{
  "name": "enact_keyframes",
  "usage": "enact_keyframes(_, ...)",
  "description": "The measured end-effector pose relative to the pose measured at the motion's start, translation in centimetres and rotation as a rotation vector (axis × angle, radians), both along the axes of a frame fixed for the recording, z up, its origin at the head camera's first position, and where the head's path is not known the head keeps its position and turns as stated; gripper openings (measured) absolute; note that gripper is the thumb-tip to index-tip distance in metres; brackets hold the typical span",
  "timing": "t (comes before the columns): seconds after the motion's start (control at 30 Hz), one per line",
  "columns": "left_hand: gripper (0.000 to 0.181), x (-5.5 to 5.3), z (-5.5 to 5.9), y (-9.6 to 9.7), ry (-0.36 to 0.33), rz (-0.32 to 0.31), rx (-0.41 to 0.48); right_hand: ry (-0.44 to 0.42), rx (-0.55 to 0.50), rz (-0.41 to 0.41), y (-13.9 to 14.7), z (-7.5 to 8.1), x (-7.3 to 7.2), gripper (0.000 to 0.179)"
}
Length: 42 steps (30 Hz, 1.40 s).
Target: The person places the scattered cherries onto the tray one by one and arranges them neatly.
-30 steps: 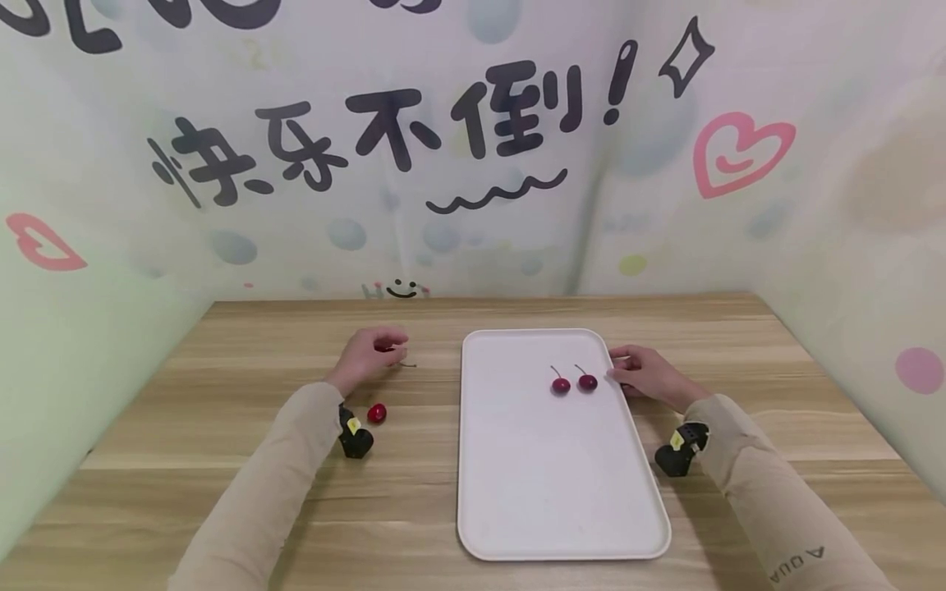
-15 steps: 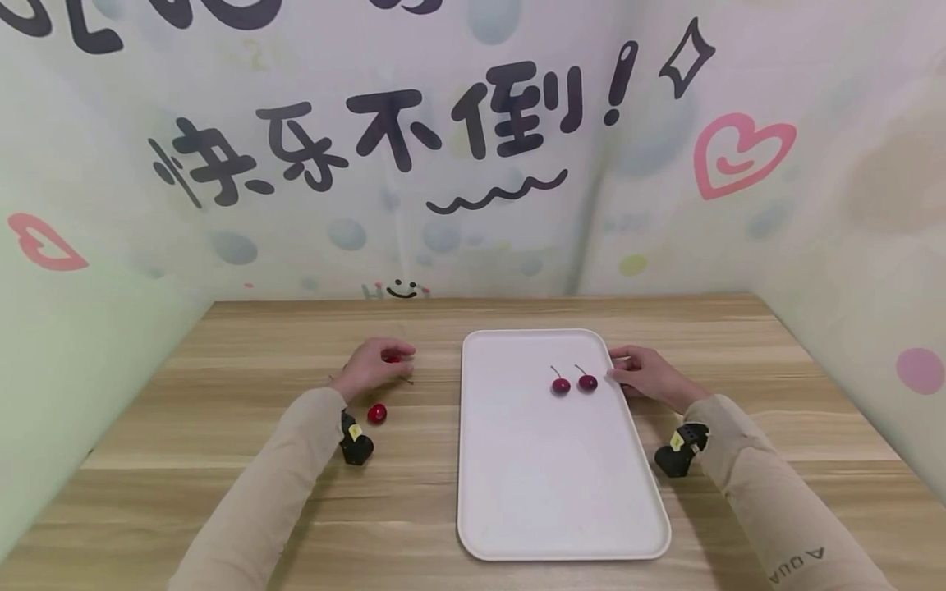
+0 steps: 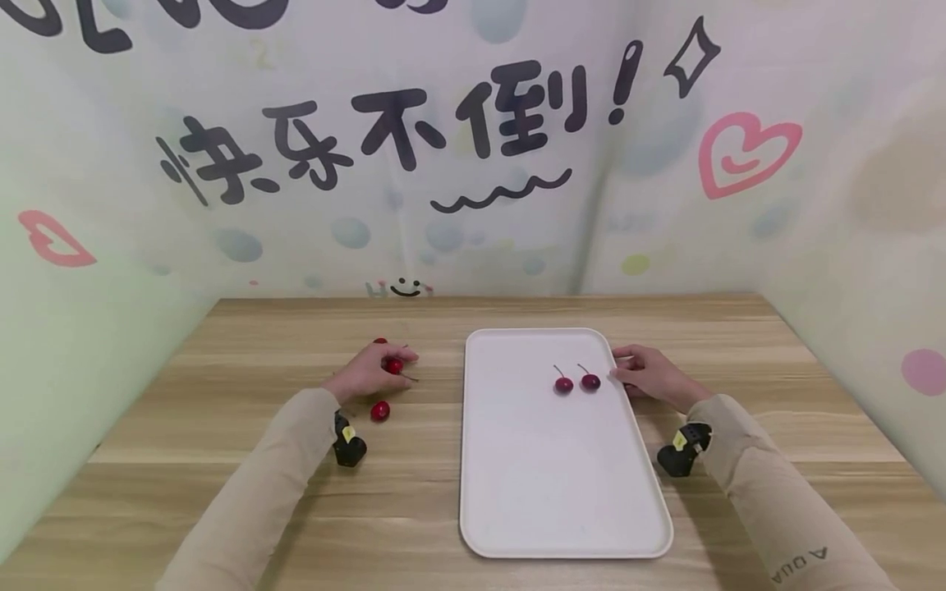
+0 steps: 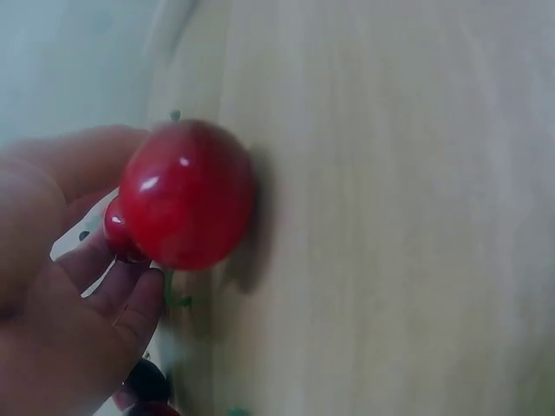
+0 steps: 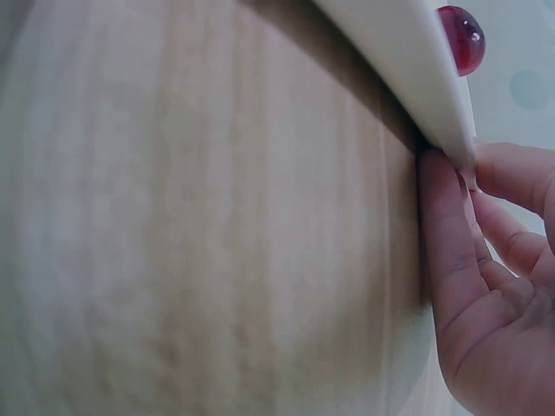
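Note:
My left hand [image 3: 364, 373] is low over the table, thumb and fingers curled round a red cherry [image 3: 395, 366]. How firmly it grips is hard to tell. Just beyond the knuckles, a second cherry [image 3: 380, 341] is partly hidden. A third cherry [image 3: 380, 410] lies nearer me; one large cherry [image 4: 186, 195] partly blocks the left wrist view, covering the fingers. My right hand [image 3: 652, 374] pinches the right rim of a white rectangular tray [image 3: 554, 476], thumb above and fingers beneath in the right wrist view. Two stemmed cherries, one left [image 3: 564, 385], one right [image 3: 590, 382], sit on the tray.
The tray rests on a wood-grain table [image 3: 414, 501]. A printed cloth backdrop [image 3: 443, 246] rises along the far edge, with cloth on both sides too. Dark round fruit [image 4: 146, 383] shows at the bottom of the left wrist view.
My left hand has come slightly nearer me, and the cherry between its fingers has shifted the same way. A cherry beyond the knuckles has come into sight. My right hand and the tray stay put.

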<state>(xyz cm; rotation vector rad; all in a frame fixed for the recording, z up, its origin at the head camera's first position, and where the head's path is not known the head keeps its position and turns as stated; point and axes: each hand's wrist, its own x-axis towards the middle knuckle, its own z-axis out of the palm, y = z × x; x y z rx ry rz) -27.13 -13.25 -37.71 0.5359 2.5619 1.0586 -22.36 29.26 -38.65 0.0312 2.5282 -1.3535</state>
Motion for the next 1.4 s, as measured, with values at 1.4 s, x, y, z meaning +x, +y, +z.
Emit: enact_keyframes(1.4, 0.022, 0.17, -0.81, 0.11, 0.081, 0.082, -0.015, 0.008, -0.051, -0.009, 0.00, -0.25, -0.06, 0.044)
